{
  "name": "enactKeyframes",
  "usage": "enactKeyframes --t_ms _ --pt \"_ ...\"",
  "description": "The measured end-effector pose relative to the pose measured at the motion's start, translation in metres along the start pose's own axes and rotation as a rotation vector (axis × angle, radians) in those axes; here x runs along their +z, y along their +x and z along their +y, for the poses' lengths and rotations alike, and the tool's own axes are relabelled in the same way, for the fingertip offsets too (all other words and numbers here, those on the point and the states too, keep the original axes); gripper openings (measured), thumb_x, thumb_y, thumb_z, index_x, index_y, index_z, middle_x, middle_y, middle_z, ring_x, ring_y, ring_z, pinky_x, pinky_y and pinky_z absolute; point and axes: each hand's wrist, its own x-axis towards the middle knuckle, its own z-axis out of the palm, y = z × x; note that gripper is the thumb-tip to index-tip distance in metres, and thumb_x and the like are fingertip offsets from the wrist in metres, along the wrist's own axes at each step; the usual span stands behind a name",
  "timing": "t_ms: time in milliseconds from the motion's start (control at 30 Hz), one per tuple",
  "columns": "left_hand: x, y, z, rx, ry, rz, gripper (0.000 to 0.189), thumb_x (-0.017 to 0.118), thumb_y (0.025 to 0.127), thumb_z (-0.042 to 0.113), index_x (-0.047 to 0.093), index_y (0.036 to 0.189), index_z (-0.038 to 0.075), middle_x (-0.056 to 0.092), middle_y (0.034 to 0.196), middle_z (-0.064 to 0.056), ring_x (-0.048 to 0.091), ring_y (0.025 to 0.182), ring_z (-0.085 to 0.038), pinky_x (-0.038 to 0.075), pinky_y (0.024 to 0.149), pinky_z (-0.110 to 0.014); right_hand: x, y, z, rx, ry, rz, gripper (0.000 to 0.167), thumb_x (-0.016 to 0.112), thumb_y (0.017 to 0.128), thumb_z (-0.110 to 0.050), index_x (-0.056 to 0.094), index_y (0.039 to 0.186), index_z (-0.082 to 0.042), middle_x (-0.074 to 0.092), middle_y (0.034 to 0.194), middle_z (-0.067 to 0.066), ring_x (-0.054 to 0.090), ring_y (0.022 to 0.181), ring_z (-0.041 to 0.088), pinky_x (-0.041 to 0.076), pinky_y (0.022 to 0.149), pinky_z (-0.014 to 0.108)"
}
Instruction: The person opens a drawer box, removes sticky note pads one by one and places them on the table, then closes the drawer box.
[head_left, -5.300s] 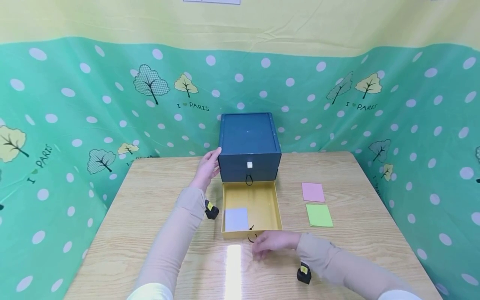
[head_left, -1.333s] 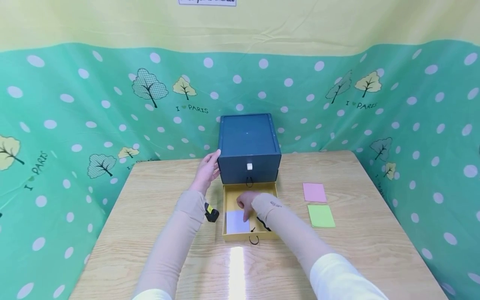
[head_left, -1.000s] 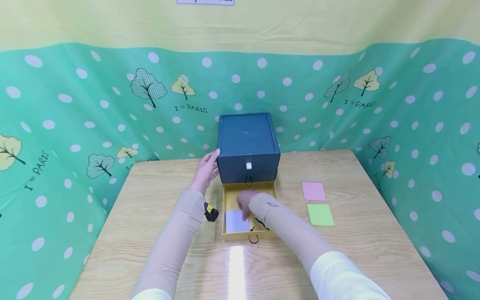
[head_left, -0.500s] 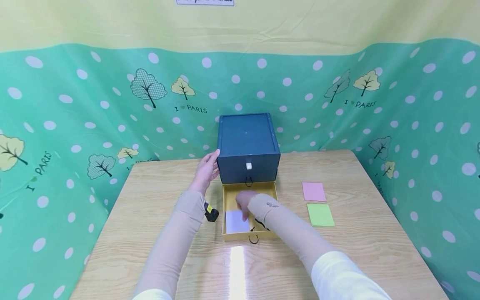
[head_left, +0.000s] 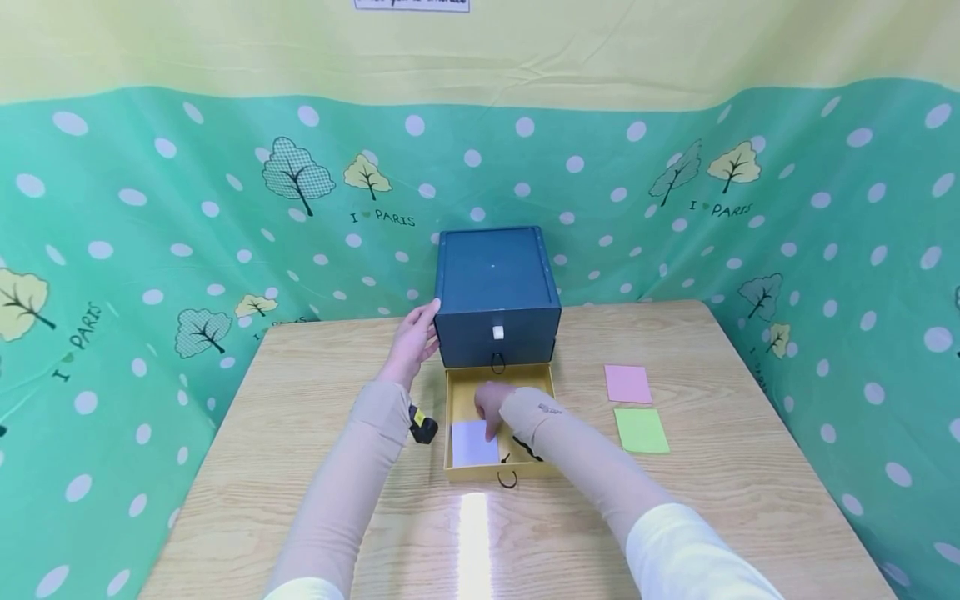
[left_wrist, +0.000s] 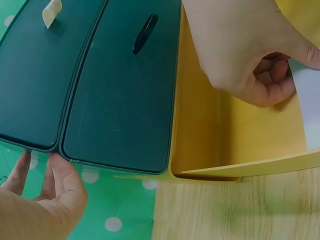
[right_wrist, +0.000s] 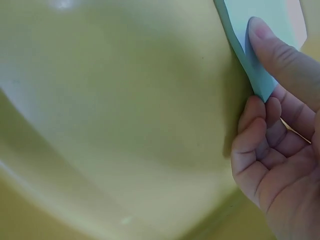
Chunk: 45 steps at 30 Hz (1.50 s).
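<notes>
My left hand (head_left: pixel 411 340) touches the left side of a dark blue drawer cabinet (head_left: pixel 493 271), its fingers extended against the edge in the left wrist view. The yellow bottom drawer (head_left: pixel 467 385) is pulled out toward me. Inside it, at the front left, lies a pale lilac sticky note pad (head_left: pixel 471 446). My right hand (head_left: pixel 495 403) reaches into the drawer and pinches a corner of that pad. In the right wrist view the thumb (right_wrist: pixel 282 52) presses on top of the pad, with curled fingers (right_wrist: pixel 250 137) at its lower edge.
Pink (head_left: pixel 627 383) and green (head_left: pixel 641 430) sticky note pads lie on the wooden table (head_left: pixel 300 467) right of the drawer. A black cord loop (head_left: pixel 507 480) hangs at the drawer's front. Patterned green cloth (head_left: pixel 330 275) encloses the table on the back and sides.
Over the longer span my right hand has gone from the drawer's front edge into the drawer and onto the lilac pad. In the last second both hands stay nearly still.
</notes>
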Motion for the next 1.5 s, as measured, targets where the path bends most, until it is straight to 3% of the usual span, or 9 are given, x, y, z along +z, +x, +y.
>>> enactKeyframes --t_ms 267,467,600,800,1067,1333,1500 --pt "0.000 0.000 -0.002 0.005 0.001 0.005 0.054 0.054 0.095 0.042 0.045 0.138 0.010 0.043 0.140 -0.011 0.043 0.125 -0.029 0.039 0.102 -0.039 -0.006 -0.008 -0.001 0.004 0.057 -0.042 0.046 0.085 0.070 -0.020 0.041 0.056 -0.017 0.038 0.056 -0.006 0.035 0.053 0.008 0.031 0.050 0.022" --pt "0.000 0.001 -0.002 0.009 -0.006 -0.001 0.055 0.054 0.095 0.041 0.045 0.138 0.009 0.042 0.140 -0.012 0.042 0.126 -0.031 0.037 0.104 -0.041 -0.013 -0.015 0.002 -0.015 0.144 -0.056 0.040 0.081 0.074 -0.017 0.042 0.063 -0.017 0.039 0.062 -0.006 0.036 0.058 0.009 0.031 0.053 0.022" --pt "0.000 0.001 -0.002 0.004 -0.008 0.003 0.055 0.054 0.094 0.041 0.045 0.138 0.009 0.043 0.139 -0.012 0.042 0.126 -0.030 0.037 0.105 -0.041 -0.015 -0.016 0.006 -0.017 0.224 -0.098 0.042 0.079 0.077 -0.016 0.040 0.060 -0.017 0.038 0.058 -0.006 0.035 0.054 0.008 0.029 0.052 0.022" --pt "-0.001 0.001 -0.002 0.001 -0.012 0.009 0.054 0.055 0.094 0.041 0.046 0.137 0.010 0.043 0.139 -0.011 0.043 0.125 -0.030 0.038 0.104 -0.040 -0.012 -0.013 0.015 0.022 0.422 -0.152 0.039 0.073 0.082 -0.010 0.043 0.059 -0.016 0.045 0.057 -0.004 0.042 0.053 0.008 0.035 0.050 0.020" --pt "0.000 0.000 0.000 0.003 -0.005 0.004 0.055 0.056 0.094 0.042 0.046 0.137 0.010 0.043 0.141 -0.010 0.044 0.125 -0.029 0.038 0.105 -0.041 -0.010 -0.005 0.025 0.093 0.661 -0.193 0.018 0.067 0.086 -0.008 0.059 0.070 -0.010 0.059 0.067 0.001 0.050 0.058 0.010 0.042 0.053 0.020" --pt "0.000 0.001 0.000 0.003 -0.009 0.006 0.055 0.056 0.094 0.042 0.046 0.138 0.010 0.044 0.141 -0.011 0.044 0.125 -0.030 0.038 0.105 -0.042 -0.012 -0.011 0.027 0.231 0.960 -0.156 0.004 0.067 0.087 -0.009 0.064 0.085 -0.007 0.061 0.074 0.002 0.056 0.069 0.013 0.046 0.062 0.025" --pt "0.000 0.001 -0.001 0.003 -0.003 0.006 0.056 0.055 0.094 0.042 0.044 0.139 0.010 0.043 0.141 -0.011 0.043 0.126 -0.030 0.038 0.106 -0.042 -0.010 -0.007 0.033 0.261 1.093 -0.147 0.004 0.068 0.085 -0.008 0.063 0.084 -0.007 0.060 0.077 0.004 0.058 0.072 0.016 0.048 0.064 0.026"
